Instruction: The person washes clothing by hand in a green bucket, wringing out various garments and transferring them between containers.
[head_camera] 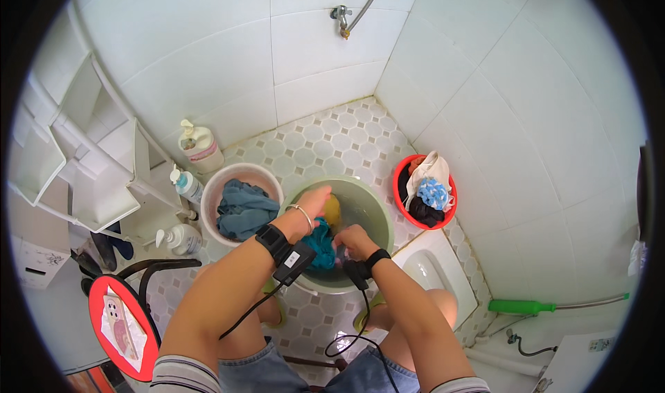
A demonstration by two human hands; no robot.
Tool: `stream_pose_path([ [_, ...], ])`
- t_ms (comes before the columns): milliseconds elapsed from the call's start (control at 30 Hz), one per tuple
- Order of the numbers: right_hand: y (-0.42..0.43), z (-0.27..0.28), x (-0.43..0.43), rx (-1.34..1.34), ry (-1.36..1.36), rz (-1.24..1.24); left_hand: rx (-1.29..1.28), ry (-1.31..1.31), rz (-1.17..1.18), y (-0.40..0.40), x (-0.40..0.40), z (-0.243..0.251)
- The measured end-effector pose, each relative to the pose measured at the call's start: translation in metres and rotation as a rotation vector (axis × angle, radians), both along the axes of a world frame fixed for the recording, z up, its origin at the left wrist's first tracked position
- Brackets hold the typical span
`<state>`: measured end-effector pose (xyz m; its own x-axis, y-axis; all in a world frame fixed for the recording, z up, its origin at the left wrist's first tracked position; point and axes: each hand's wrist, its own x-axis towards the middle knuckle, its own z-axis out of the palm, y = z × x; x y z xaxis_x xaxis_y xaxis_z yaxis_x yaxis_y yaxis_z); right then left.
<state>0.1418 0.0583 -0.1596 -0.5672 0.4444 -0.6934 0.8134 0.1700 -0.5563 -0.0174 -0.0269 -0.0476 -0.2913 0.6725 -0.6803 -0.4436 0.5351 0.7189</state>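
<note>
A pale green basin (383,227) stands on the floor between my feet with water in it. Wet teal cloth (319,247) is bunched in its near left part. My left hand (313,206) is over the basin's left side, beside a yellow thing (333,212) that is partly hidden. Whether the fingers grip the yellow thing or the cloth cannot be made out. Lower and to the right, my right hand (354,241) is curled at the right edge of the teal cloth, its fingertips closed on a fold.
Left of the basin sits a pinkish-white tub (208,195) holding blue-grey cloth (245,208). Pump bottles (201,146) line the left wall. A red basin (400,201) of clothes stands at right, near a squat toilet (426,268). A phone (120,323) lies on a red stool (98,315).
</note>
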Motion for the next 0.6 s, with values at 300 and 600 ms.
stream_pose_path([
  [300, -0.002, 0.15, -0.002, -0.789, 0.696, -0.644, -0.346, -0.283, 0.07, -0.005, 0.03, 0.01],
  [600, -0.015, 0.201, -0.006, -1.053, 1.017, -0.583, 0.173, -0.675, 0.086, 0.002, 0.03, -0.024],
])
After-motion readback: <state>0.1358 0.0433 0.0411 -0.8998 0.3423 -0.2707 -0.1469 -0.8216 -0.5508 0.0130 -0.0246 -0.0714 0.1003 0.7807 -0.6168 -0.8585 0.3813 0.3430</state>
